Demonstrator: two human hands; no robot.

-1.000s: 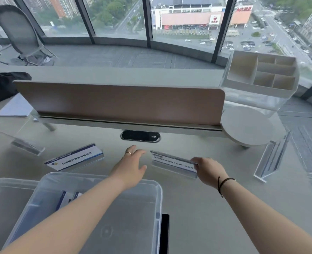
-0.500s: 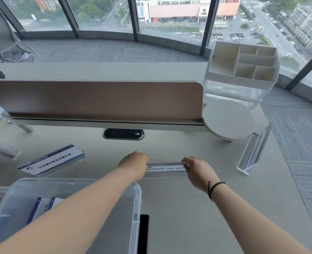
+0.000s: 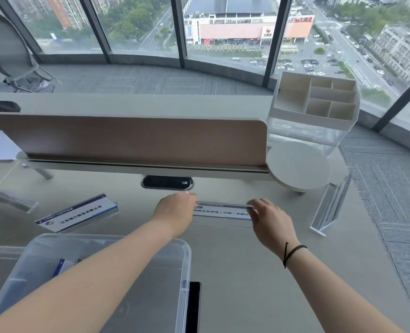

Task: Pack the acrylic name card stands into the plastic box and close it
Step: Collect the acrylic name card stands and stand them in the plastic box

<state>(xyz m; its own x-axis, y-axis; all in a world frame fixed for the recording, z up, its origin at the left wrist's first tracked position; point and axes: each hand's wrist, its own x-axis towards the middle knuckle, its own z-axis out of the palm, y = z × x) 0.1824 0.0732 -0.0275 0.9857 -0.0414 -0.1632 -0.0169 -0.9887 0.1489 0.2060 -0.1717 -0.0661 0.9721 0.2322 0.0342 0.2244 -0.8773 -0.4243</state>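
An acrylic name card stand (image 3: 223, 212) with a white and blue card is held just above the desk, one hand at each end. My left hand (image 3: 175, 212) grips its left end and my right hand (image 3: 268, 219) grips its right end. A clear plastic box (image 3: 184, 260) sits open at the lower left, and blue-edged cards show inside under my left forearm. Another stand with a card (image 3: 76, 213) lies left of my hands. An empty clear stand (image 3: 14, 200) lies at the far left. A tall clear stand (image 3: 331, 207) leans at the right.
A low beige divider (image 3: 127, 140) runs across the desk behind my hands, with a black cable port (image 3: 167, 182) below it. A round white stand (image 3: 297, 164) and a white compartment organiser (image 3: 314, 102) sit at the right. A black phone (image 3: 193, 306) lies beside the box.
My left hand has moved from above the box to the stand's left end and closed on it. The stand has tilted so that its card faces up.
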